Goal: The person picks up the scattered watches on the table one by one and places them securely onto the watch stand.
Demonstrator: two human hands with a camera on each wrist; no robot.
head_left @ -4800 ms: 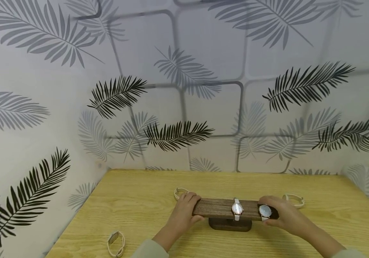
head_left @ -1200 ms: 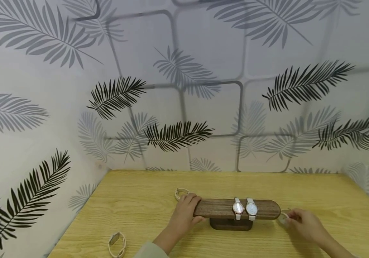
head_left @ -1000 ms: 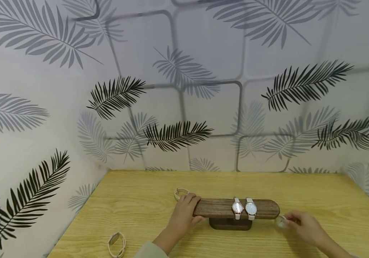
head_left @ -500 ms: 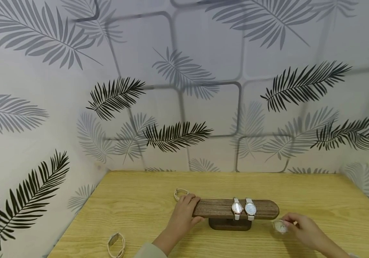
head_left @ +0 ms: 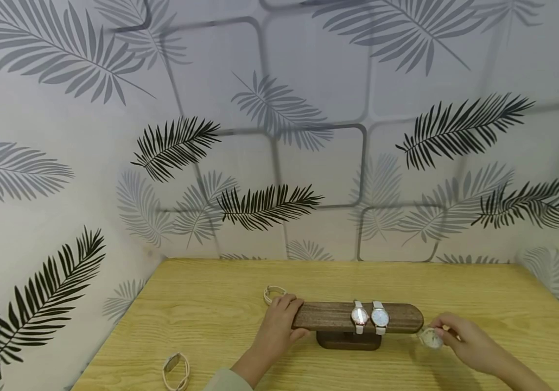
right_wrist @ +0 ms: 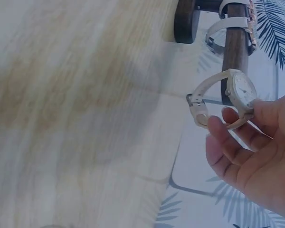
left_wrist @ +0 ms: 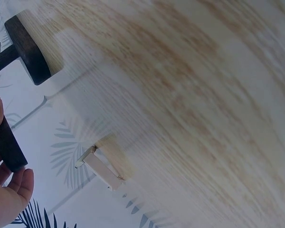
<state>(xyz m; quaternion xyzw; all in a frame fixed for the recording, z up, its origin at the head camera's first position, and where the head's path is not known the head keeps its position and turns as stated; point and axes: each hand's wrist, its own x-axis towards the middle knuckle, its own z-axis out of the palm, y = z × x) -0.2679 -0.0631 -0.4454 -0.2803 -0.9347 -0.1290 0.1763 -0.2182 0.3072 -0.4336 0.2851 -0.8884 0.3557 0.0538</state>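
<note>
A dark wooden watch stand (head_left: 325, 315) stands on the table, its bar lying crosswise over a rounded base. Two white-strapped watches hang on the bar right of its middle: a rose-gold-rimmed watch (head_left: 359, 316) and a silver-rimmed watch (head_left: 380, 317) beside it. My left hand (head_left: 278, 325) grips the bar's left end, thumb in front and fingers behind. In my right hand (head_left: 465, 339) a cream wristwatch (right_wrist: 243, 90) is pinched by its case and strap. Its strap is buckled into a loop. In the right wrist view this loop overlaps the bar's free end.
A pale-strapped watch (head_left: 176, 371) lies at the table's front left. Another looped watch (head_left: 272, 293) sits behind my left hand and is partly hidden by it. The wood-grain table (head_left: 221, 304) ends at a leaf-patterned wall (head_left: 328, 163).
The silver-rimmed watch has moved left along the bar, next to the other one. My right hand has let it go and picked up the cream wristwatch from the table's right side.
</note>
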